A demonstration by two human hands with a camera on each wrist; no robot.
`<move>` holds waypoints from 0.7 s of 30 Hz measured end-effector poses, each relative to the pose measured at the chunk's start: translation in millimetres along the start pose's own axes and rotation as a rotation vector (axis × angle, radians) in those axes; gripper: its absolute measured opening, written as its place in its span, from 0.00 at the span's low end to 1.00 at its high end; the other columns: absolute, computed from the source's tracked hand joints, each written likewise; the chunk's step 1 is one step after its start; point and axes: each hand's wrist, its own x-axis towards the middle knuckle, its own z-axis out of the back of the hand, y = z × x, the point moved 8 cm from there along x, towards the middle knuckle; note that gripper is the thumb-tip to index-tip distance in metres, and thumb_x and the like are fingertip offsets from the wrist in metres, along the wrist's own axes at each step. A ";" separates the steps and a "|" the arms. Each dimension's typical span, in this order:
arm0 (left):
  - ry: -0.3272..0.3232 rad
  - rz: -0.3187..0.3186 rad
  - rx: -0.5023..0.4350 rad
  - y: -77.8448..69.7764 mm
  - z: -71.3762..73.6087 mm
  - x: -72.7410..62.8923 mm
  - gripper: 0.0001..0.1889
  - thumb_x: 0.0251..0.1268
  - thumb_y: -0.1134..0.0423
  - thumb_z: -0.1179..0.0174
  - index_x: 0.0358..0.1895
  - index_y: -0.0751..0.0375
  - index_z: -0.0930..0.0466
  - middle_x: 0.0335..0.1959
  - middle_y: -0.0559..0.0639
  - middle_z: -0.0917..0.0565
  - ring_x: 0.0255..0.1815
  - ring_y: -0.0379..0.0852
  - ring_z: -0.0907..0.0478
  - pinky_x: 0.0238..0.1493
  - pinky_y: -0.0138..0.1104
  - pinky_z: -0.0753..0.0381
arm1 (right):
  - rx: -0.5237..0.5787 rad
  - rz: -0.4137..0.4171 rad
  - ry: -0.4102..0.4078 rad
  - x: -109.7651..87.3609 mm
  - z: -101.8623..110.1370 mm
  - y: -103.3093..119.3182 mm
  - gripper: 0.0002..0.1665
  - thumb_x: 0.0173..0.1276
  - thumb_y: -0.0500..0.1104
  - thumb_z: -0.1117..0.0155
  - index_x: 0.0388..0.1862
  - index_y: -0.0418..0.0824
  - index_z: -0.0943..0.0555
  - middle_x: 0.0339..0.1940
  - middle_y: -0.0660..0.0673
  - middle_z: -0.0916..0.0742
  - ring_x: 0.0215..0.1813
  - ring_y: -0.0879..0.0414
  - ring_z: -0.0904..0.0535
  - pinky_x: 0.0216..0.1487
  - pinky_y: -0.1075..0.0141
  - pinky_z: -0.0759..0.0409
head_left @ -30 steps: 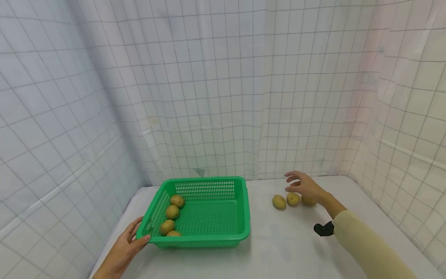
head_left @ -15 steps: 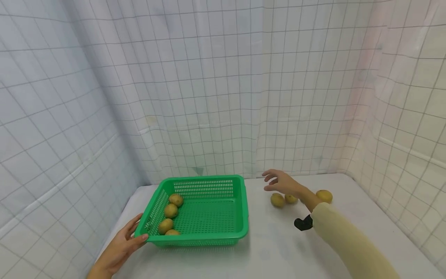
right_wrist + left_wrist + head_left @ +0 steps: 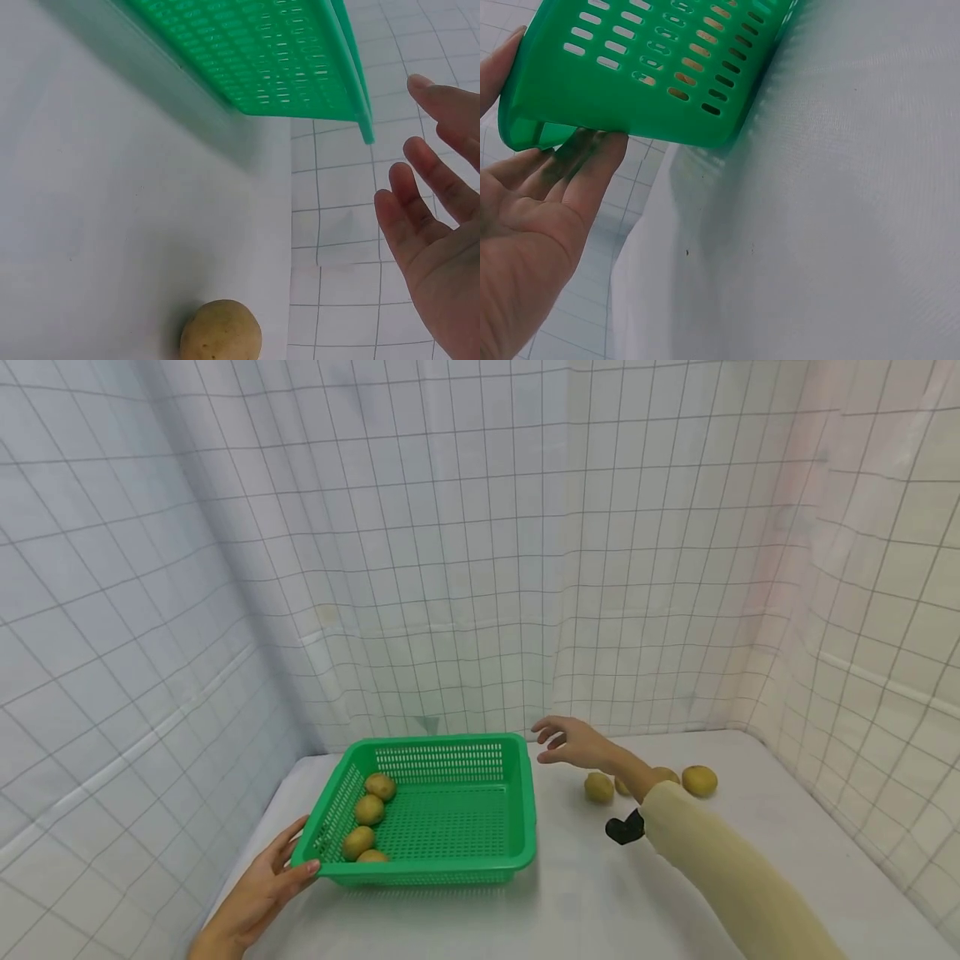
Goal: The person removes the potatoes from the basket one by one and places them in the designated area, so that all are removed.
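Observation:
A green plastic basket with slotted walls stands on the white table. Several potatoes lie along its left side. My left hand grips the basket's near-left corner. In the left wrist view, the thumb is on one side of the rim and the fingers are on the other. Just right of the basket's far-right corner, my right hand is in the air, its fingers loosely bent and holding nothing. Behind and below that arm, several more potatoes lie on the table, some partly hidden by the wrist.
White grid-patterned curtains enclose the table at the back and both sides. A black object is attached at the right sleeve. One potato shows low in the right wrist view.
My right hand has moved left from above the loose potatoes toward the basket's far-right corner, uncovering the rightmost potato. The left hand stays on the basket corner.

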 end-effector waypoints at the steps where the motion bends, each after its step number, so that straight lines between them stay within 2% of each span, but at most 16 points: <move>1: 0.000 0.000 0.000 -0.2 0.0 -0.1 0.43 0.80 0.73 0.47 0.84 0.64 0.67 0.78 0.70 0.53 0.63 0.43 0.24 0.59 0.35 0.20 | 0.006 0.002 0.009 1.6 -1.9 2.4 0.31 0.69 0.42 0.26 0.69 0.37 0.24 0.57 0.40 0.17 0.62 0.38 0.21 0.58 0.50 0.17; 5: 0.007 0.004 -0.002 -0.6 -0.3 -0.7 0.43 0.79 0.73 0.47 0.84 0.64 0.68 0.78 0.71 0.53 0.63 0.44 0.24 0.59 0.34 0.20 | 0.031 0.015 0.055 7.5 -10.8 10.3 0.32 0.70 0.41 0.27 0.70 0.35 0.24 0.59 0.37 0.17 0.61 0.38 0.21 0.57 0.50 0.17; 11: 0.029 0.016 -0.009 1.0 -1.8 -0.2 0.44 0.80 0.73 0.48 0.84 0.64 0.70 0.79 0.73 0.56 0.64 0.42 0.25 0.60 0.34 0.22 | 0.047 0.033 0.095 14.9 -21.5 17.1 0.32 0.71 0.41 0.28 0.70 0.36 0.25 0.60 0.38 0.17 0.59 0.44 0.20 0.56 0.51 0.17; 16: 0.015 0.028 -0.014 1.4 -1.0 -0.2 0.45 0.80 0.72 0.47 0.84 0.62 0.70 0.80 0.72 0.57 0.64 0.40 0.25 0.60 0.33 0.22 | 0.046 0.043 0.115 20.0 -29.7 26.4 0.32 0.70 0.42 0.28 0.71 0.37 0.25 0.62 0.35 0.18 0.59 0.45 0.19 0.56 0.50 0.17; 21: 0.004 0.035 -0.012 0.5 -1.2 -0.1 0.45 0.80 0.72 0.46 0.84 0.61 0.70 0.81 0.71 0.57 0.63 0.39 0.25 0.60 0.32 0.22 | 0.014 0.074 0.126 28.2 -38.6 37.4 0.32 0.69 0.44 0.27 0.70 0.38 0.24 0.61 0.37 0.17 0.57 0.47 0.18 0.54 0.53 0.16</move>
